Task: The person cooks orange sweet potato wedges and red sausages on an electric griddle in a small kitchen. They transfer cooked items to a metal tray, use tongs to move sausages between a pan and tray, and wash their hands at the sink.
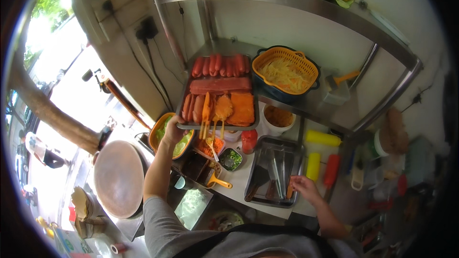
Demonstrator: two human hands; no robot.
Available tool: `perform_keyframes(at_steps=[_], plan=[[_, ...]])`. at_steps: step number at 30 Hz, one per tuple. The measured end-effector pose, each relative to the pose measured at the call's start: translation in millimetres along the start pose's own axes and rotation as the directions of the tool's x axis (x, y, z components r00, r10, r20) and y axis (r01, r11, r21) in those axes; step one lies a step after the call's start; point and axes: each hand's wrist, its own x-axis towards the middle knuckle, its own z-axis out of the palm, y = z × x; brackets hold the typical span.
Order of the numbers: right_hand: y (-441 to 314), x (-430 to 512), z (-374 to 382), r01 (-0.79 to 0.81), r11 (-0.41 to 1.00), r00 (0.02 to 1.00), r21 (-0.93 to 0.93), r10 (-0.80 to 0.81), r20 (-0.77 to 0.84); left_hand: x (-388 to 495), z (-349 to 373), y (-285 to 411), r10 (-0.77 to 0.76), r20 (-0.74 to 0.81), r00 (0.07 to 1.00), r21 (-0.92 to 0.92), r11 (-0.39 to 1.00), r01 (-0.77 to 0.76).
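My left hand (pixel 174 130) grips the front left corner of a dark metal tray (pixel 218 128). On this tray lie red sausages (pixel 220 65), a stack of sliced meat (pixel 220 85), browner sausages (pixel 193 107), flat orange-coated pieces (pixel 242 108) and skewered pieces (pixel 224 106) whose sticks poke over the front rim. My right hand (pixel 305 188) is at the right edge of a second metal tray (pixel 276 201), its fingertips at an orange-brown handle (pixel 289 190); whether they close around it is unclear. Metal tongs (pixel 276 166) and a dark spatula (pixel 257 179) lie in that tray.
A yellow basket of shreds (pixel 287 73) stands on the steel shelf (pixel 229 48). Nearby are lettuce (pixel 179 147), diced carrot (pixel 208 148), chopped greens (pixel 230 159), a sauce box with a yellow-handled brush (pixel 219 182), squeeze bottles (pixel 313 166) and a round griddle (pixel 118 179).
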Motion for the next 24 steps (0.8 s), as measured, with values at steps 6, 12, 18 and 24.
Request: perform_keyframes(at_steps=[6, 12, 18, 24], plan=[[-4.1, 1.9, 3.2, -0.009, 0.999, 1.0, -0.04, 0.009, -0.018, 71.1, -22.7, 34.9, 0.147, -0.064, 0.987, -0.099, 0.983, -0.152], [-9.5, -5.5, 1.1, -0.07, 0.997, 0.995, -0.028, 0.067, -0.076, 108.9, -22.6, 65.9, 0.182, -0.206, 0.962, -0.09, 0.975, -0.203], [-4.8, -13.6, -0.1, -0.101, 0.994, 0.99, -0.03, 0.097, -0.103, 162.5, -38.4, 67.5, 0.229, -0.267, 0.936, 0.002, 0.972, -0.237], [12.8, -18.5, -6.2, -0.018, 0.999, 0.999, 0.039, 0.02, -0.041, 153.9, -26.8, 70.9, 0.156, -0.447, 0.881, -0.123, 0.965, -0.234]])
